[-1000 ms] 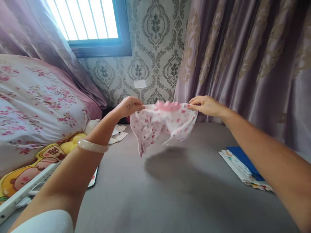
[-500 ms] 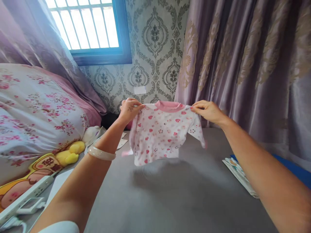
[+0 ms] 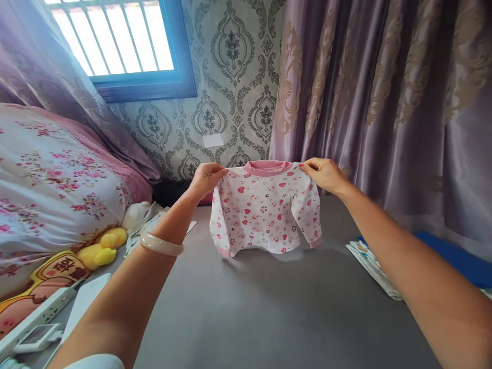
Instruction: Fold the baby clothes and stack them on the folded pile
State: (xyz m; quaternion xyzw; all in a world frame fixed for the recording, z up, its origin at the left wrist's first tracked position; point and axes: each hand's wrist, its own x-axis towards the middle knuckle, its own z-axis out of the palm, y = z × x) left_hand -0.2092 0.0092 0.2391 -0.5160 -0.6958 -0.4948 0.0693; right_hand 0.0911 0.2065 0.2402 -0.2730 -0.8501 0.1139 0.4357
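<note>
A small long-sleeved shirt (image 3: 265,210), white with pink hearts and flowers, hangs upright between my hands over the grey bed surface. Its collar and cuffs are pink. My left hand (image 3: 207,179) is closed on the shoulder at the left, thumb and fingers pinching the cloth. The opposite shoulder is pinched by my right hand (image 3: 326,173). Both sleeves dangle at the sides, and the lower hem hangs close to the sheet; whether it touches I cannot tell. A pale bangle (image 3: 161,244) circles my left wrist.
Folded cloth (image 3: 372,269) and a blue item (image 3: 453,256) lie to the right, partly behind my right arm. At left are a floral quilt (image 3: 57,189), a yellow plush toy (image 3: 102,248) and a white power strip (image 3: 46,312). Purple curtains (image 3: 346,92) hang behind.
The shirt was swung askew with its body billowing left; now it hangs straighter, both sleeves down. Both hands keep their hold. The view has shifted slightly to the right.
</note>
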